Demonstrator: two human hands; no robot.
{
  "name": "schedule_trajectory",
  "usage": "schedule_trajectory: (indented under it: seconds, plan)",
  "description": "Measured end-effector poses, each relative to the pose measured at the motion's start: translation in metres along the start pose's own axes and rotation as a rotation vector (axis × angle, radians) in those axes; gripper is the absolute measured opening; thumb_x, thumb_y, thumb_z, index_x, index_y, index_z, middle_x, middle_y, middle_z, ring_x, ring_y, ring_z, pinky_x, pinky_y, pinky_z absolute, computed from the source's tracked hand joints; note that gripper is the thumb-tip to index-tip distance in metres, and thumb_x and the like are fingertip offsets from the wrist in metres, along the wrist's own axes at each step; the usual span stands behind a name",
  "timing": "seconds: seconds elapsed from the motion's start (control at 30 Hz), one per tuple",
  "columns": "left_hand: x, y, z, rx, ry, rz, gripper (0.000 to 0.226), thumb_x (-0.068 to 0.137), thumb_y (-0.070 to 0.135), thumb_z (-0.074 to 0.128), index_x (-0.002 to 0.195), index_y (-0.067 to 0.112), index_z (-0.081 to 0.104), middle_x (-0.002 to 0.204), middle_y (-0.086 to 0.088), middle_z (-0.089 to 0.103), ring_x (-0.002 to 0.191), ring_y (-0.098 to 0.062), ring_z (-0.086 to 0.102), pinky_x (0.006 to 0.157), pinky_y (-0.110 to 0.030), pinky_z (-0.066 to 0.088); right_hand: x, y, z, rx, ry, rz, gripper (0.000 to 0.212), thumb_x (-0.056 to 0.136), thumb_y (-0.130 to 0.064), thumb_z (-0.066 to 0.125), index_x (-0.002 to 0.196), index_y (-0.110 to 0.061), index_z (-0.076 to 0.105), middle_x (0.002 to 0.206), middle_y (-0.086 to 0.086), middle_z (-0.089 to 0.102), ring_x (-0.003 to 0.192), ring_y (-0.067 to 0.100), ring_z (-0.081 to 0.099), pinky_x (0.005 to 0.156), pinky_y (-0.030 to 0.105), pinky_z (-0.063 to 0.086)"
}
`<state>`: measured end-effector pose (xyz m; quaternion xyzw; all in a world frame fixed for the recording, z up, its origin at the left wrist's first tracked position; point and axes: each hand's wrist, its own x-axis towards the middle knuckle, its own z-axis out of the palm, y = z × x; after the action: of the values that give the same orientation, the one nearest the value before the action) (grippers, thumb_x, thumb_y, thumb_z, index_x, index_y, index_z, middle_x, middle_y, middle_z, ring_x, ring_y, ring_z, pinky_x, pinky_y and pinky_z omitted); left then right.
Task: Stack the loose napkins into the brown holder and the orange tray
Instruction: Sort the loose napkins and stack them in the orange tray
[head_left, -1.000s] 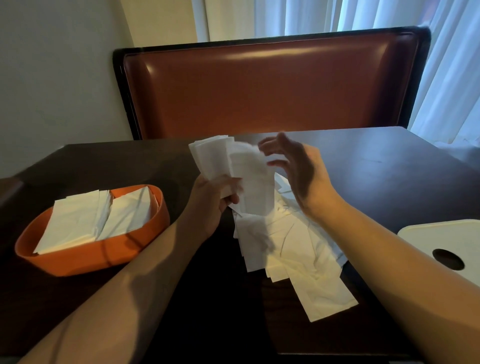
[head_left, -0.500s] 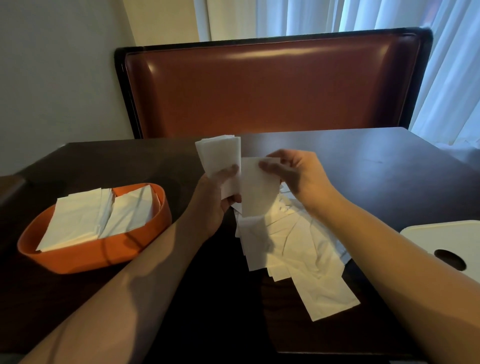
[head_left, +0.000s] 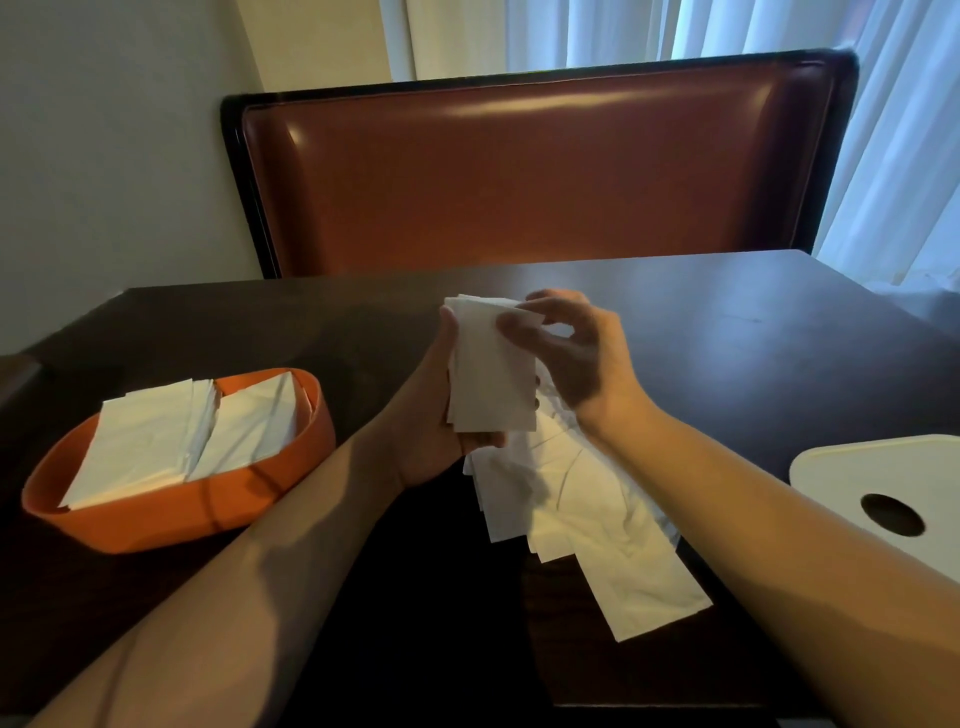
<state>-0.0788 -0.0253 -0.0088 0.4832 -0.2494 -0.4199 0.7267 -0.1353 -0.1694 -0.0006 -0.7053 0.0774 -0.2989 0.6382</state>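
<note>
Head view. I see 2 bare hands raised over a dark tabletop (head_left: 727, 322). The left hand (head_left: 436, 415) grips a small stack of white napkins (head_left: 491, 374) from below and from the left, holding it nearly upright, its palm under the lower edge. The right hand (head_left: 576, 358) pinches the top right corner of the same stack, with its thumb on the near face and its fingers curled behind. Directly beneath both hands, a pile of loose napkins (head_left: 587, 514) lies scattered on the tabletop, fanning toward me; the nearest sheet reaches farthest toward the near edge. To the left, well apart from the pile, stands the orange tray (head_left: 171, 519), which holds 2 side-by-side rows of stacked napkins (head_left: 171, 441) leaning against its far wall. At the right edge I see a white lid-like piece (head_left: 883, 483) with 1 dark round hole. A red-brown booth seat back (head_left: 519, 176) stands behind the tabletop, with pale curtains (head_left: 883, 130) beyond it.
</note>
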Motion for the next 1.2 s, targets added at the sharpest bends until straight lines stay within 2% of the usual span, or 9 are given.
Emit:
schedule_trajectory:
  seconds: [0.13,0.3,0.43,0.67,0.77,0.87,1.0,1.1,1.2]
  plan:
    - [0.003,-0.002,-0.002,0.06,-0.023,-0.028,0.064,0.094,0.066,0.014,0.127,0.028,0.054,0.108,-0.01,0.071,0.1,-0.026,0.068,0.058,-0.03,0.055,-0.003,-0.001,0.002,0.142,-0.016,0.15,0.016,0.086,-0.02,0.075,0.1,-0.016,0.069,0.117,0.005,0.059,0.101,0.032,0.062,0.047,0.03,0.054]
    - [0.002,-0.003,-0.002,0.088,0.041,-0.072,0.043,0.094,0.052,0.049,0.122,0.02,0.055,0.095,-0.008,0.07,0.084,-0.02,0.066,0.065,-0.031,0.052,0.006,0.003,-0.005,0.169,-0.066,0.108,0.045,0.088,-0.016,0.072,0.128,-0.018,0.053,0.119,0.008,0.065,0.111,0.023,0.061,0.088,0.032,0.055]
    - [0.004,-0.002,-0.004,-0.016,0.058,-0.078,0.037,0.096,0.041,0.05,0.123,0.016,0.054,0.094,-0.011,0.066,0.083,-0.021,0.062,0.066,-0.033,0.05,0.013,0.006,-0.013,0.14,-0.086,0.026,0.033,0.09,-0.012,0.069,0.121,-0.013,0.057,0.099,0.006,0.071,0.097,0.016,0.067,0.078,0.019,0.055]
    - [0.011,-0.003,-0.011,-0.155,0.46,0.14,0.033,0.098,0.038,0.053,0.119,0.013,0.051,0.109,-0.013,0.071,0.108,-0.025,0.067,0.087,-0.042,0.056,0.027,0.032,-0.034,-0.327,0.142,-0.086,0.011,0.096,-0.026,0.063,0.097,-0.015,0.063,0.081,-0.004,0.063,0.072,0.007,0.057,0.065,0.017,0.046]
    - [0.012,0.0,-0.015,-0.229,0.493,0.178,0.035,0.096,0.034,0.057,0.123,0.015,0.048,0.107,-0.011,0.067,0.109,-0.025,0.064,0.094,-0.045,0.053,0.03,0.041,-0.034,-0.432,-0.003,0.05,0.026,0.092,-0.04,0.067,0.092,-0.014,0.066,0.082,0.002,0.067,0.068,0.013,0.058,0.063,0.027,0.047]
    - [0.014,-0.001,-0.017,-0.257,0.499,0.182,0.033,0.096,0.036,0.057,0.121,0.017,0.049,0.108,-0.01,0.066,0.108,-0.024,0.064,0.098,-0.046,0.051,0.028,0.045,-0.027,-0.604,-0.193,0.123,0.034,0.085,-0.052,0.069,0.096,-0.02,0.07,0.076,-0.007,0.062,0.054,0.009,0.052,0.05,0.02,0.039]
    - [0.014,-0.003,-0.017,-0.231,0.529,0.189,0.03,0.097,0.038,0.055,0.118,0.018,0.05,0.103,-0.01,0.068,0.104,-0.023,0.066,0.098,-0.045,0.051,0.026,0.043,-0.022,-0.527,-0.159,0.042,0.017,0.091,-0.032,0.07,0.095,-0.016,0.072,0.09,0.001,0.069,0.053,0.003,0.055,0.044,0.015,0.04]
    - [0.015,-0.002,-0.018,-0.242,0.55,0.187,0.025,0.097,0.037,0.055,0.113,0.019,0.05,0.103,-0.009,0.067,0.103,-0.022,0.064,0.099,-0.045,0.05,0.025,0.035,-0.021,-0.362,-0.103,-0.005,0.01,0.092,-0.017,0.068,0.093,-0.007,0.069,0.095,0.004,0.067,0.082,0.012,0.063,0.061,0.013,0.049]
    - [0.016,0.0,-0.017,-0.224,0.572,0.18,0.021,0.097,0.037,0.056,0.108,0.02,0.05,0.1,-0.009,0.066,0.101,-0.022,0.064,0.095,-0.044,0.051,0.022,0.021,-0.025,-0.076,-0.073,-0.036,0.022,0.092,-0.002,0.064,0.075,-0.015,0.061,0.088,0.0,0.059,0.082,0.012,0.057,0.068,0.016,0.052]
